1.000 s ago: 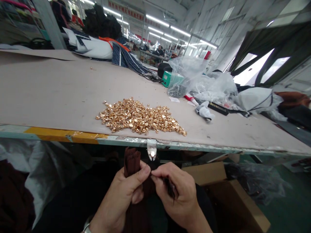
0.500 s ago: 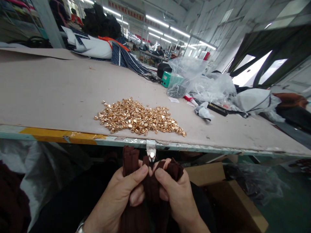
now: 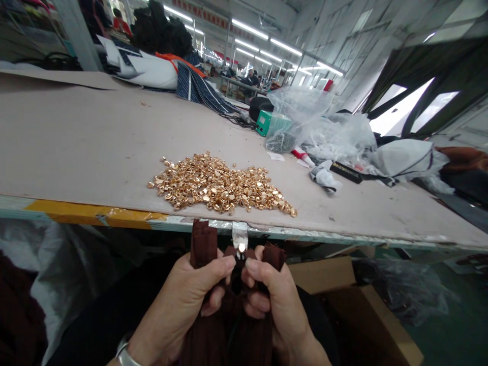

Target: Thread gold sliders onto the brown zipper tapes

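Note:
My left hand (image 3: 204, 282) is closed on brown zipper tape (image 3: 204, 244), pinching one strip's end between thumb and fingers while a folded bundle stands up behind the thumb. My right hand (image 3: 272, 290) grips more of the brown tape, its thumb pressing a second end. Both pinched ends come up to a small metal holder (image 3: 240, 236) fixed at the table's front edge, with a shiny piece at its tip. I cannot tell whether the ends have entered it. Lengths of tape hang below my hands. Just beyond lies a heap of gold zipper sliders (image 3: 221, 185).
The table (image 3: 95, 137) has yellow tape (image 3: 95, 211) along its edge. A green box (image 3: 264, 123), clear plastic bags (image 3: 324, 122) and a black tray (image 3: 346, 172) lie at the back right. An open cardboard box (image 3: 375, 310) stands below right. Striped fabric (image 3: 190, 84) lies at the back.
My hands have shifted the tape ends up to the tip of the holder. The two pinched ends now sit apart, one on each side of it.

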Motion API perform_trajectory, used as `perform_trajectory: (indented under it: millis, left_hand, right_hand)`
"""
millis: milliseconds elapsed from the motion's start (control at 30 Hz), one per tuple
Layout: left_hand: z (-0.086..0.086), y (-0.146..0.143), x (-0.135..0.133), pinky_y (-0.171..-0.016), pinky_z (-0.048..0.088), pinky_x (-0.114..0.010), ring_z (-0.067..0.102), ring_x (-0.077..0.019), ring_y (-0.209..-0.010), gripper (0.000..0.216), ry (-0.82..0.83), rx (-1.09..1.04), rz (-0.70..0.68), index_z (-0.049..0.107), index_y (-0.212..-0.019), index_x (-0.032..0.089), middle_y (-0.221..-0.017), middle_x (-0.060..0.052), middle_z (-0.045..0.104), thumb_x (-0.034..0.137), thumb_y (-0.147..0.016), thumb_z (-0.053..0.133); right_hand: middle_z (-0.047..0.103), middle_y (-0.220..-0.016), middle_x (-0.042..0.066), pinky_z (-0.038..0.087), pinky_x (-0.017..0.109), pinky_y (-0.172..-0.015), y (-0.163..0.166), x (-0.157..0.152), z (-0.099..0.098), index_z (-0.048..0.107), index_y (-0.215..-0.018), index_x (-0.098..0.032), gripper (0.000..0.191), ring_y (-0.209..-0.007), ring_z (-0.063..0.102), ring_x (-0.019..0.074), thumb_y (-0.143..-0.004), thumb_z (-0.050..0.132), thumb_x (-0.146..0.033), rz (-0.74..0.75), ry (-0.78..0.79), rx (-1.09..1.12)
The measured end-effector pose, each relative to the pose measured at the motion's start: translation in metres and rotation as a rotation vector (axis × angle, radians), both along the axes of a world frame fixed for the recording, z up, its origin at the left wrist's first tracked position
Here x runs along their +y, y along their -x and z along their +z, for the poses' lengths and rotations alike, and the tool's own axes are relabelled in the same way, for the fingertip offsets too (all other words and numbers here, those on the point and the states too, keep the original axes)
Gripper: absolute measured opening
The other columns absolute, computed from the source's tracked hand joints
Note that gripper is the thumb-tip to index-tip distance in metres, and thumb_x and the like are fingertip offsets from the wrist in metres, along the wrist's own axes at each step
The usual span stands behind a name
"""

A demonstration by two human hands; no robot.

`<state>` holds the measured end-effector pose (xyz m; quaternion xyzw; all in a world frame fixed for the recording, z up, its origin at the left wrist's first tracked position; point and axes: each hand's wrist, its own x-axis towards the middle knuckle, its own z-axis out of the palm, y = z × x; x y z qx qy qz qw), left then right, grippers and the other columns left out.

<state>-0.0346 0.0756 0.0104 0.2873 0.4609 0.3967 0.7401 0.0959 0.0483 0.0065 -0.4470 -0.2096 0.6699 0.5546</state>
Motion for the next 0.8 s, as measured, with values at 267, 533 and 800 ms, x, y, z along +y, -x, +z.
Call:
perform_trajectory:
  millis: [267,533,800]
  left_hand:
    - [-0.003,-0.005,0.002,-0.033,0.02,-0.013,0.029,-0.0014,-0.033,0.03,0.009,-0.033,-0.02,0.051,-0.059,0.016,-0.043,0.008,0.043,0.034,-0.065,0.075]
    - [0.0,-0.007,0.003,-0.033,0.021,-0.014,0.03,-0.003,-0.034,0.029,-0.028,-0.006,-0.035,0.054,-0.057,0.015,-0.038,0.008,0.041,0.037,-0.067,0.072]
    - [0.003,-0.008,0.004,-0.036,0.025,-0.015,0.034,-0.0037,-0.038,0.028,-0.107,0.095,-0.008,0.055,-0.061,0.015,-0.046,0.006,0.047,0.037,-0.067,0.072]
  right_hand:
    - [0.052,-0.053,-0.009,0.02,0.01,-0.03,0.0,0.003,0.0,0.043,-0.067,-0.019,0.03,-0.031,0.025,-0.0015,-0.071,0.071,-0.029,0.001,-0.007,0.001]
    - [0.052,-0.053,-0.008,0.02,0.01,-0.029,0.001,0.005,-0.004,0.046,-0.065,-0.017,0.028,-0.031,0.024,-0.0016,-0.073,0.07,-0.029,0.008,-0.043,0.025]
    - [0.055,-0.056,-0.006,0.023,0.01,-0.03,0.006,0.006,-0.01,0.051,-0.068,-0.016,0.025,-0.031,0.029,-0.0015,-0.076,0.071,-0.029,-0.04,-0.122,0.029]
